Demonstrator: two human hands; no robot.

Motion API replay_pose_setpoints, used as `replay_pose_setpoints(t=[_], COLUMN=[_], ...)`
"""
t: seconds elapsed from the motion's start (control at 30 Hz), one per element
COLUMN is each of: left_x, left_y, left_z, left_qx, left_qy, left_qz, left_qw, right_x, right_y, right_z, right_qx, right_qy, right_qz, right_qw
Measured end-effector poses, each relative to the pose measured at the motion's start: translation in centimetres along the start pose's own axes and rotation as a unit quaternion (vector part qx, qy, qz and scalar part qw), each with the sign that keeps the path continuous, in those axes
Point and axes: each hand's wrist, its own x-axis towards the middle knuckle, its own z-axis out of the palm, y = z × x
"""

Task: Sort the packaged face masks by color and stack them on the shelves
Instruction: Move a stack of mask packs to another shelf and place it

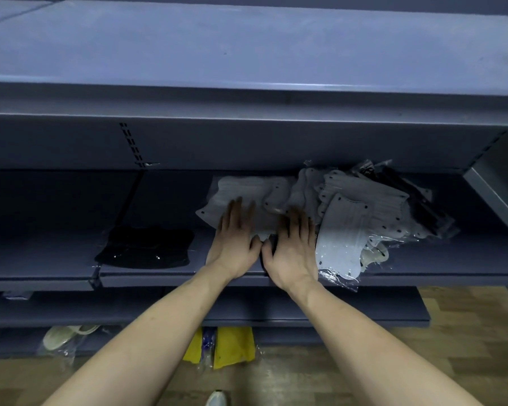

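Note:
On the middle shelf (56, 218) lies a flat stack of white packaged masks (247, 189). My left hand (235, 238) and my right hand (291, 247) lie side by side, palms down with straight fingers, on the stack's near part. To the right is a loose heap of white packaged masks (355, 212), some hanging over the shelf's front edge, with black packaged masks (405, 189) at its back right. A stack of black packaged masks (147, 247) lies to the left of my hands.
The upper shelf (247, 54) juts out overhead. A lower shelf (305, 312) sits beneath. On the wooden floor (467, 347) lie yellow packaged masks (232, 347) and a pale packaged mask (62, 338). A grey side panel (493, 189) closes the shelf at the right.

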Motion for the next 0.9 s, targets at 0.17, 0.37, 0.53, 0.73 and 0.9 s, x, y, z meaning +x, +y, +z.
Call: replay_pose_setpoints(t=[0.17, 0.37, 0.53, 0.73, 0.9], left_x=[0.60, 0.36, 0.27, 0.59, -0.29], left_y=[-0.16, 0.09, 0.35, -0.02, 0.54], left_z=[0.19, -0.19, -0.27, 0.26, -0.26], left_qx=[0.048, 0.034, 0.039, 0.020, 0.000], left_qy=[-0.061, -0.043, -0.034, -0.039, 0.060], left_qz=[-0.049, -0.071, -0.075, -0.082, -0.057], left_qw=[0.996, 0.996, 0.996, 0.996, 0.997], right_x=[-0.06, -0.11, -0.25, 0.14, 0.00], right_y=[-0.24, -0.11, 0.00, -0.12, -0.12], right_z=[-0.29, -0.25, -0.20, -0.22, -0.16], right_qx=[0.026, 0.036, 0.040, 0.029, 0.046], right_qy=[-0.003, -0.007, 0.003, -0.025, -0.013], right_qz=[0.023, 0.016, -0.002, 0.036, 0.028], right_qw=[0.999, 0.999, 0.999, 0.999, 0.998])
